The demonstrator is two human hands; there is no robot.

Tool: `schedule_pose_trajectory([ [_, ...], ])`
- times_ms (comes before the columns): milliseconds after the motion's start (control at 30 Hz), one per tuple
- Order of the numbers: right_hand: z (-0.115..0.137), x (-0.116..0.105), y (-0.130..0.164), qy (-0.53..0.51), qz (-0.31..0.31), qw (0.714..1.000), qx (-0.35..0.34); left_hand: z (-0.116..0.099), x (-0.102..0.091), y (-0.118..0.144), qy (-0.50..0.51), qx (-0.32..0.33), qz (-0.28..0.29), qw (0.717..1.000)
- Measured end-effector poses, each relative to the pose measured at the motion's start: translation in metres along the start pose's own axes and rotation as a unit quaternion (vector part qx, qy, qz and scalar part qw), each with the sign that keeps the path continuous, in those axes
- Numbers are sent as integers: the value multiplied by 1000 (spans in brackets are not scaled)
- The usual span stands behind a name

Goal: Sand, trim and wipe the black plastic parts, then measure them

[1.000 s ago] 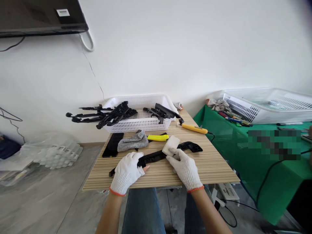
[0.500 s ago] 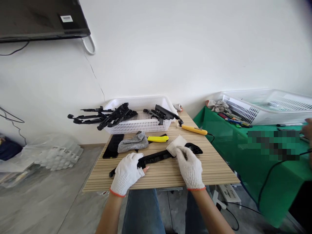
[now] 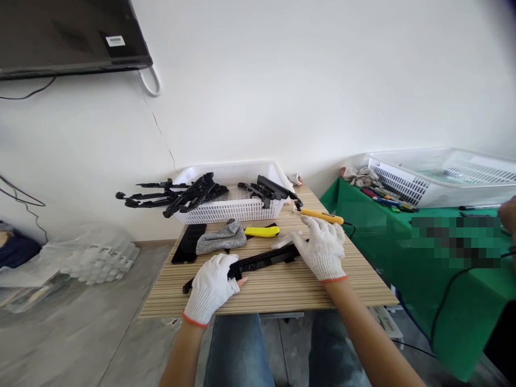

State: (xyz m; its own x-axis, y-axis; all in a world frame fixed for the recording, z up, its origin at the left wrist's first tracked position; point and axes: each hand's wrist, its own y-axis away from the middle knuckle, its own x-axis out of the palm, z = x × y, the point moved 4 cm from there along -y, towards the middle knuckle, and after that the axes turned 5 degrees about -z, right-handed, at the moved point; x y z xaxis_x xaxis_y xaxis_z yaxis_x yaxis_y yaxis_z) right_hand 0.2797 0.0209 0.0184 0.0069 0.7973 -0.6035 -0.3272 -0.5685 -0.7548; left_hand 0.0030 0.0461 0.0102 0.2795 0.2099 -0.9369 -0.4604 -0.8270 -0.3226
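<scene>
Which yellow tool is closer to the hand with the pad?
The orange-yellow tool with the cord, just beyond the right hand holding the pad. The yellow utility knife lies farther left, beside the grey cloth.

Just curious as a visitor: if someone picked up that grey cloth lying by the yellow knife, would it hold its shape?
Probably not. The grey cloth lies crumpled in soft folds on the table, so it would likely droop. It looks light for its size. Pushed, it would probably bunch up and drag, not roll.
</scene>
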Motion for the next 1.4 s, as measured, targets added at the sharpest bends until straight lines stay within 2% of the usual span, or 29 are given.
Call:
schedule_pose_trajectory([
  [133, -5, 14, -1, 14, 121, 992, -12, 1, 1, -1, -4, -12, 11, 1000],
  [233, -5, 19, 6, -1, 168, 985, -42, 0, 0, -1, -5, -12, 6, 1000],
  [367, -4, 19, 9, -18, 185, 980, -66, -1, 1, -1, -14, -12, 13, 1000],
  [467, -3, 17, 8, -31, 193, 979, -54, -2, 1, -2, -19, -6, 11, 1000],
  [567, -2, 14, 8, -26, 175, 984, -24, -1, 1, -2, -18, 2, 11, 1000],
  [700, 2, 13, 10, -29, 160, 986, -30, -1, 1, -2, -16, -5, 16, 1000],
  [867, 4, 15, 12, -19, 186, 982, -34, -1, 1, -3, -8, -14, 22, 1000],
  [1100, 10, 15, 11, 19, 278, 957, -85, 1, 3, -2, 2, -21, 16, 1000],
  [1200, 9, 15, 10, 7, 266, 961, -70, 1, 2, -2, 3, -20, 15, 1000],
  [1400, 2, 18, 10, -59, 199, 978, -7, 0, 0, -2, 9, -25, 28, 999],
])
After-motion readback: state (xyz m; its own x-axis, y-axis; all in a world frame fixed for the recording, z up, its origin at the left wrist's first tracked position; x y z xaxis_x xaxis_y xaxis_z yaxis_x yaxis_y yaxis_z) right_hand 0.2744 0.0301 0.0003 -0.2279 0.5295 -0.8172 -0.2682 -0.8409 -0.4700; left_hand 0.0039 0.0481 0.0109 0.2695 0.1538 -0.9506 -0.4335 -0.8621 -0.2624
